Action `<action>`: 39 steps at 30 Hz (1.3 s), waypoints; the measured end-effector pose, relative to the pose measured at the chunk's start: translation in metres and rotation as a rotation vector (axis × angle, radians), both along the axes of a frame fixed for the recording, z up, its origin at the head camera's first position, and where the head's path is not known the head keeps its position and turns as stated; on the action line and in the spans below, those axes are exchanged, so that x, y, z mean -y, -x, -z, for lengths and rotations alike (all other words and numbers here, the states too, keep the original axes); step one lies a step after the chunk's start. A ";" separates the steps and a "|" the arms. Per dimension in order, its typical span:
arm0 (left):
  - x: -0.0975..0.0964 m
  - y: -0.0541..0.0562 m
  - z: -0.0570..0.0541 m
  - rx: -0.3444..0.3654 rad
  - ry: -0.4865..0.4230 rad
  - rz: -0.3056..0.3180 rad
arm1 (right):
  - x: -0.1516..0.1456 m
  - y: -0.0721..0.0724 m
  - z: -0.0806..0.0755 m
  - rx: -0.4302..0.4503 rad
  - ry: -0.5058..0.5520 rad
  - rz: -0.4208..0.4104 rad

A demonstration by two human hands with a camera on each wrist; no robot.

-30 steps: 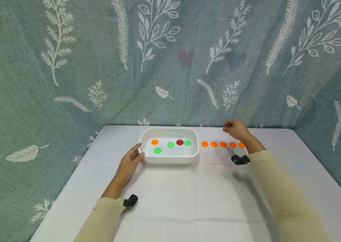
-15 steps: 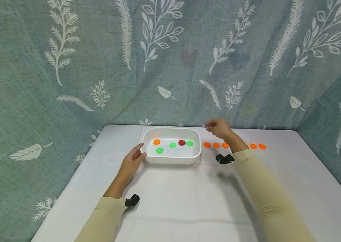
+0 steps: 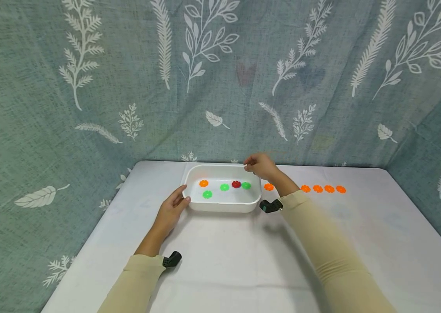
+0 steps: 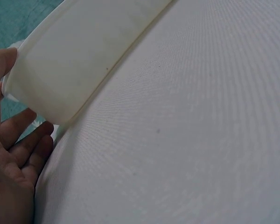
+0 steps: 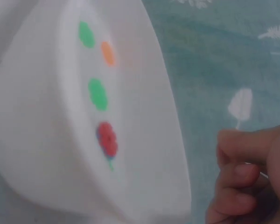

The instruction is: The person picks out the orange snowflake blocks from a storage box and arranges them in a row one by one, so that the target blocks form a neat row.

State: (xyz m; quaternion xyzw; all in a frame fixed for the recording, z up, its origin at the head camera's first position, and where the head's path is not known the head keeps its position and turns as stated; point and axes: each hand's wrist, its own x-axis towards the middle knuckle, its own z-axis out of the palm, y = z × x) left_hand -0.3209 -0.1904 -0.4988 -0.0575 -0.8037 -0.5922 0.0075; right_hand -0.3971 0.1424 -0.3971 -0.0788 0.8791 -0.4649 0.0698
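Note:
A white plastic tub (image 3: pixel 220 207) stands at the back of the table, holding several flower-shaped discs: an orange one (image 3: pixel 203 183), a red one (image 3: pixel 236 184) and green ones (image 3: pixel 207 194). My left hand (image 3: pixel 170 212) holds the tub's left end, its thumb at the rim and other fingers low by the corner in the left wrist view. Over the tub's right back corner hovers my right hand (image 3: pixel 262 166), fingers loosely bent. No disc shows among its fingers in the right wrist view, where the hand (image 5: pixel 247 177) is beside the tub's wall.
To the right of the tub, several orange discs (image 3: pixel 318 189) lie in a row on the white tablecloth (image 3: pixel 220 256), partly hidden by my right forearm. A leaf-patterned green curtain (image 3: pixel 165 121) hangs behind the table. A small black device (image 3: pixel 271 206) sits at my right wrist.
My right hand has travelled left from above the row of orange discs to the tub's right back corner, uncovering the row's right end. The left hand keeps its place at the tub.

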 end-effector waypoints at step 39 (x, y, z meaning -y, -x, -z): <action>0.006 -0.004 -0.002 -0.002 0.021 -0.018 | 0.128 0.026 0.040 -0.012 -0.074 -0.206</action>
